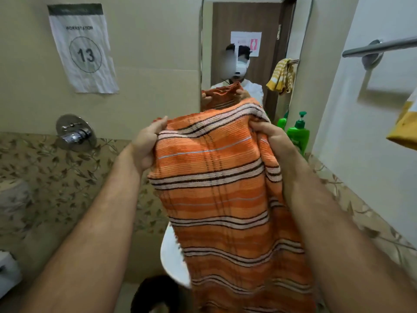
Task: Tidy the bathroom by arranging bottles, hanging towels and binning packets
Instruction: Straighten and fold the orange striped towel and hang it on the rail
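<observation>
Both hands hold the orange striped towel (pixel 216 188) up before the mirror (pixel 246 53): left hand (pixel 147 146) grips its left top edge, right hand (pixel 269 137) pinches its right corner. Green bottle (pixel 297 133) stands just beyond the right hand; towel bar (pixel 379 47) above right.

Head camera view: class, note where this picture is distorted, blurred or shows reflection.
Head view: wide-angle bending curves the towel bar and stretches both forearms; the yellow cloth at the right edge is smeared; the mirror reflects the orange towel that the left hand and right hand grip; the chrome tap shows glints.
</observation>
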Motion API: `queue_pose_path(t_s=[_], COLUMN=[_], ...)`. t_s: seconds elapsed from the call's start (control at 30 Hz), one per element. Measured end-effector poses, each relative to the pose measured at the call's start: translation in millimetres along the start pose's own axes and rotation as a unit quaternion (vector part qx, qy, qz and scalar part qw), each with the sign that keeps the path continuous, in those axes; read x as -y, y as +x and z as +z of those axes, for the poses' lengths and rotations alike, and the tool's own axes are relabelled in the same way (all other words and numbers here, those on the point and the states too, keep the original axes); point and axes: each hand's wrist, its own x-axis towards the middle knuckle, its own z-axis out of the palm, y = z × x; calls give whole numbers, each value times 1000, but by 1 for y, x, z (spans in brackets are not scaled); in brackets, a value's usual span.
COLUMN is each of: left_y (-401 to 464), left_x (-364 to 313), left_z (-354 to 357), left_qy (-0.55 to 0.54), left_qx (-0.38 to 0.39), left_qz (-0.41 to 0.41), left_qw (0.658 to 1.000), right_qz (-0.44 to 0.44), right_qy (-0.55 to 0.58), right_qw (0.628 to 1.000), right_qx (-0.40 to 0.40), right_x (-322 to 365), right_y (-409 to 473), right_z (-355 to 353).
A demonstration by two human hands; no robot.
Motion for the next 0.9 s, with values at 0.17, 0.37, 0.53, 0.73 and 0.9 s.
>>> queue_pose_path(t_s=[0.17, 0.37, 0.53, 0.73, 0.9], left_y=[-5, -46, -33, -14, -3], left_x=[39, 165, 165, 137, 128], left_z=[17, 58, 71, 91, 104], left_qy=[-119, -223, -216, 29, 17], left_qx=[-16, 18, 107, -49, -58], left_qz=[-20, -42, 15, -22, -19], left_qw=[993, 974, 970, 998, 998], right_qz=[-58, -72, -44, -18, 0], right_qy=[16, 84, 44, 46, 49], right_qw=[994, 979, 961, 952, 961], right_qx=[-91, -171, -270, -301, -273], right_x=[21, 40, 33, 16, 10], right_y=[19, 32, 43, 46, 47], right_z=[28, 18, -16, -37, -35])
